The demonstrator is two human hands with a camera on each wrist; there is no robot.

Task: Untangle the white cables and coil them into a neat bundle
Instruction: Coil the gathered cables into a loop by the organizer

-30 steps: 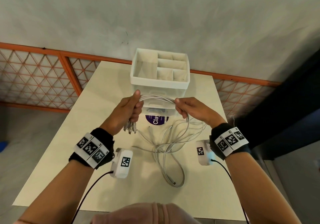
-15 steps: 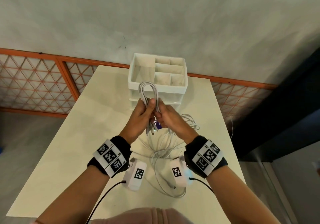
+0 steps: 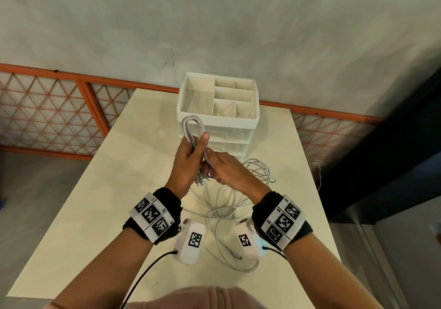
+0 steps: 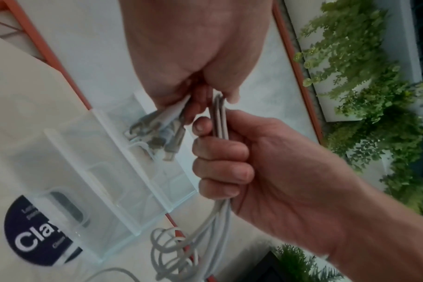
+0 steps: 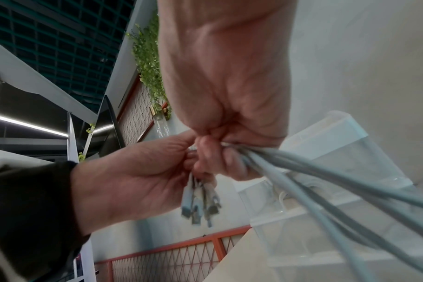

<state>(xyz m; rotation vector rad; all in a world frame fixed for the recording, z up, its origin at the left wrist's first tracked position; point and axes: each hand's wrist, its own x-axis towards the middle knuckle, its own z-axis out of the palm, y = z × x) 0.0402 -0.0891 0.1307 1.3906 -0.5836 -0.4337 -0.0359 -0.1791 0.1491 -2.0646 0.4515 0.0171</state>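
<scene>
Several white cables [image 3: 192, 127] stand folded into a tall loop above my left hand [image 3: 188, 160], which grips the bundle. Their plug ends [image 4: 157, 131] hang together below that fist, also seen as plugs [image 5: 199, 202] in the right wrist view. My right hand [image 3: 226, 168] touches the left and grips the trailing cable strands [image 4: 221, 126] in its curled fingers. From there the loose cables [image 3: 229, 203] drop in tangled loops onto the cream table [image 3: 100, 208] between my wrists, with one plug end [image 3: 236, 256] near the front.
A white organiser [image 3: 217, 98] with open compartments sits on clear drawers [image 3: 229, 141] just behind my hands. An orange lattice railing [image 3: 47, 115] runs behind the table. A dark panel [image 3: 381, 156] stands to the right.
My hands were apart with the cables stretched between them. They came together and folded the cables into an upright loop, which now stands in my left hand's grip.
</scene>
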